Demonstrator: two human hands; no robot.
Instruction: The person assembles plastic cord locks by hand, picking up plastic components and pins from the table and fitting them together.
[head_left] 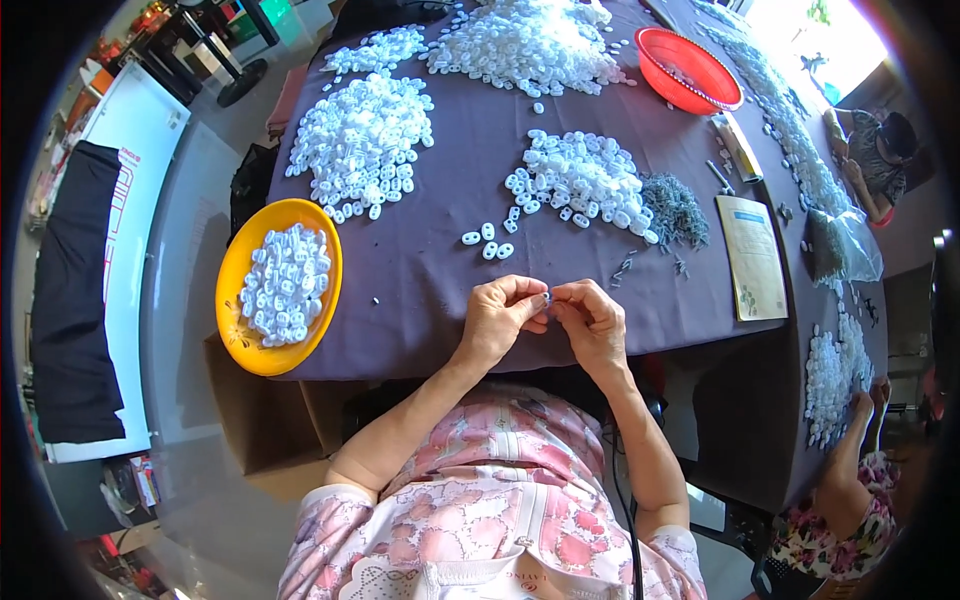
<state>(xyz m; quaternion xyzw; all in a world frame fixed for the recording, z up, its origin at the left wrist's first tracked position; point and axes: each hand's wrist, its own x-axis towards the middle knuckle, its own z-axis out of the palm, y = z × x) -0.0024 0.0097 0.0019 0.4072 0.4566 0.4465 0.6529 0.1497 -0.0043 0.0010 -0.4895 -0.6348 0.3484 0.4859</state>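
Note:
My left hand [492,318] and my right hand [594,326] meet at the table's near edge, fingertips almost touching. Both are closed in a pinch around a small white plastic piece [547,297], mostly hidden by the fingers. Just beyond them lie several loose white oval pieces [489,231], each with two holes. Farther on is a pile of the same white pieces [580,175]. Against its right side sits a heap of tiny grey parts [675,210], too small to make out, with a few strewn nearer my right hand.
A yellow bowl [232,320] of white pieces stands at the left edge. Larger white piles [360,140] cover the far side, beside a red basket [690,72]. A printed booklet [752,258] lies right. Two other people [870,150] sit along the right-hand table.

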